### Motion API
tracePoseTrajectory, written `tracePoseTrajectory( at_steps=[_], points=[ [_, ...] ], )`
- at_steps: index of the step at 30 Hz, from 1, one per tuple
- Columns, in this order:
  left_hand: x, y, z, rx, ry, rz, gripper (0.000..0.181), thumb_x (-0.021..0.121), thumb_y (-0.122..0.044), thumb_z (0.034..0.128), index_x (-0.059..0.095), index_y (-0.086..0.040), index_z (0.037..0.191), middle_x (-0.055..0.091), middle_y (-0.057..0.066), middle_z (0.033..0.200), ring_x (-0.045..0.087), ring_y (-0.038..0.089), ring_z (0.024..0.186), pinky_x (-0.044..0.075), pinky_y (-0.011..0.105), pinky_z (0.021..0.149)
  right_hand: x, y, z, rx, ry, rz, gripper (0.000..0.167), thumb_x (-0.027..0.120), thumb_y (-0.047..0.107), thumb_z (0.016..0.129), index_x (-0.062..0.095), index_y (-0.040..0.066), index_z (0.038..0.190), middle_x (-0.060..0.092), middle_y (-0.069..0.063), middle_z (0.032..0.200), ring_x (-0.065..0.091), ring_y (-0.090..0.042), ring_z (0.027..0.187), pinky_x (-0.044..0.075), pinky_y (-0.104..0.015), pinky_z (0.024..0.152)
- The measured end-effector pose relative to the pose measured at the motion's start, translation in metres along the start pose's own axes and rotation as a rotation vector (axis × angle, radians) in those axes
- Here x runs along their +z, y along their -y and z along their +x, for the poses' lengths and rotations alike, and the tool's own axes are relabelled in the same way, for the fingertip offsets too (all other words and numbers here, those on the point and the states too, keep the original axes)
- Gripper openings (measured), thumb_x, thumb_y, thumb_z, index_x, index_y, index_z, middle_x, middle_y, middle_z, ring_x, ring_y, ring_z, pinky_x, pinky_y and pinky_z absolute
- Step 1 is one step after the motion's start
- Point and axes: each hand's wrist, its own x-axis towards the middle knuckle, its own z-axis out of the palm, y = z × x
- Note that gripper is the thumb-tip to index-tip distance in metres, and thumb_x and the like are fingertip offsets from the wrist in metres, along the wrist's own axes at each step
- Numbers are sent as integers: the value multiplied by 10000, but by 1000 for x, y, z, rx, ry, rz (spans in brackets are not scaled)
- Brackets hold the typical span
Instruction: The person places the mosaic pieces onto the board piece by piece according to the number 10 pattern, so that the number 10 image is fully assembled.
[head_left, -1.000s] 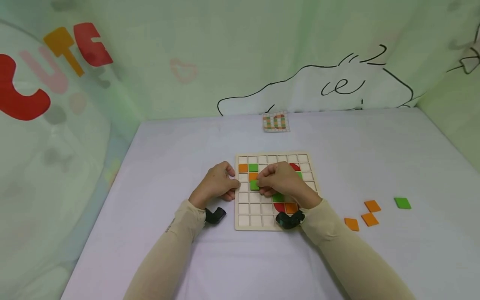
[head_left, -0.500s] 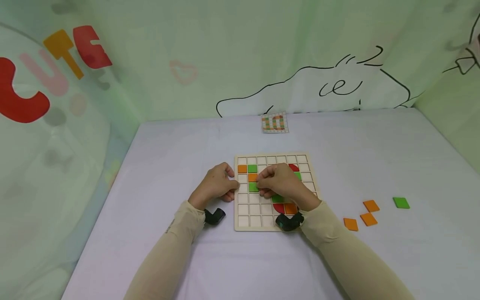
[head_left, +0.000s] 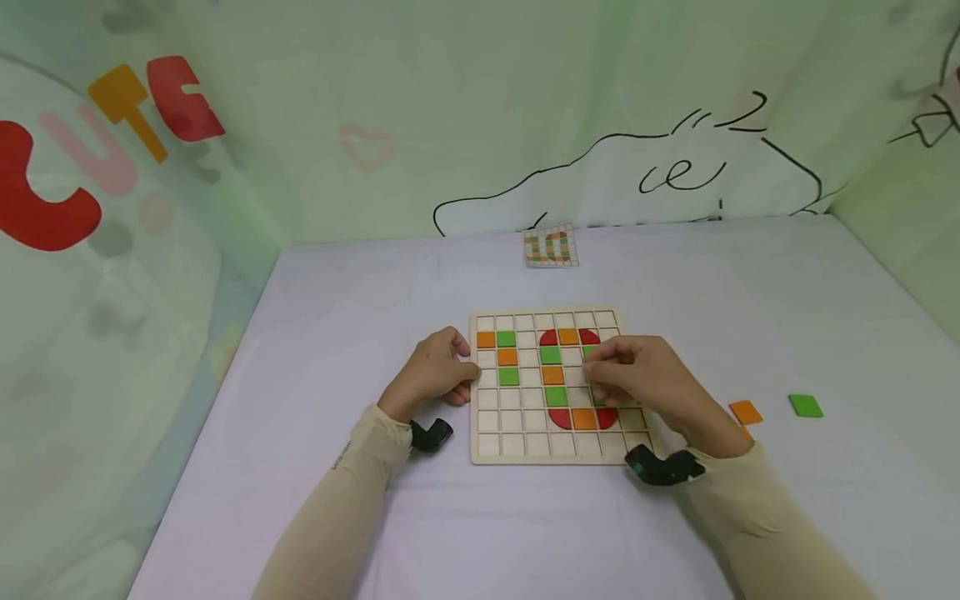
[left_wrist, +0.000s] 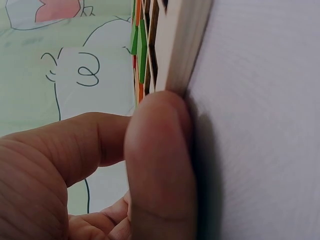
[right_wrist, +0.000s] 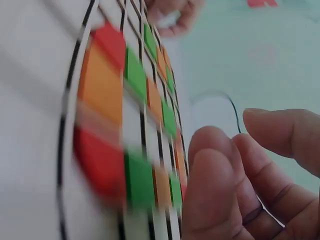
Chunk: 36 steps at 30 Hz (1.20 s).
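A pale wooden grid board (head_left: 510, 446) lies flat on the table with coloured tiles set in its squares. My left hand (head_left: 431, 367) rests at its left side, thumb against the edge, as the left wrist view also shows. My right hand (head_left: 648, 379) hovers over the board's right part, holding nothing; thumb and fingers stand apart in the right wrist view. It hides some tiles there. A green tile (head_left: 509, 377) sits below an orange tile (head_left: 507, 357) in the second column. Red rounded tiles (head_left: 559, 418) mark corners of a ring of orange and green tiles.
Right of the board lie a loose orange tile (head_left: 746, 412) and a loose green tile (head_left: 806, 406); another orange one is partly hidden by my right wrist. A small pattern card (head_left: 551, 247) lies at the table's back edge, before a printed curtain (head_left: 360, 100).
My right hand has let go of the green tile, now lying in its square, and moved right, uncovering the ring of tiles. My left hand stays at the board's edge.
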Motion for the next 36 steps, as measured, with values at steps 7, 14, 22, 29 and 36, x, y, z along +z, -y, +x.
tracePoseTrajectory(
  at_steps=[7,14,22,29,36],
  points=[
    [-1,1,-1,2,-6,12,271,681,-10,907,513,-13,1120,674,145,696,647,161,496,601,268,487,-57,-35,-32,67,-116,-106,433,692,342,1012,657,-6,1266,735,-22,1004,704,-215,806,626,-312,691],
    [-3,4,-1,13,-7,25,266,682,-15,911,510,-9,1114,678,143,696,655,161,495,609,276,500,-100,-63,-55,123,-164,-130,410,707,371,1001,692,19,1211,718,53,858,652,-167,717,607,-279,655],
    [1,2,-1,12,3,22,263,672,-8,905,512,-10,1114,678,142,675,646,155,484,603,275,486,-125,-86,-75,242,-151,-241,584,704,475,981,618,19,1336,681,74,850,606,-151,722,525,-263,641],
    [1,1,-1,26,0,18,259,667,3,895,514,-9,1104,677,138,665,645,153,483,602,276,481,-123,-95,-72,242,-129,-320,770,744,516,939,509,-37,1420,639,24,803,591,-152,668,505,-269,613],
    [1,1,-2,22,2,13,269,669,1,896,509,-6,1112,674,138,676,643,153,486,601,270,483,-116,-94,-66,208,-186,-415,652,738,490,945,590,-25,1317,643,1,874,571,-144,677,433,-276,591]
  ],
)
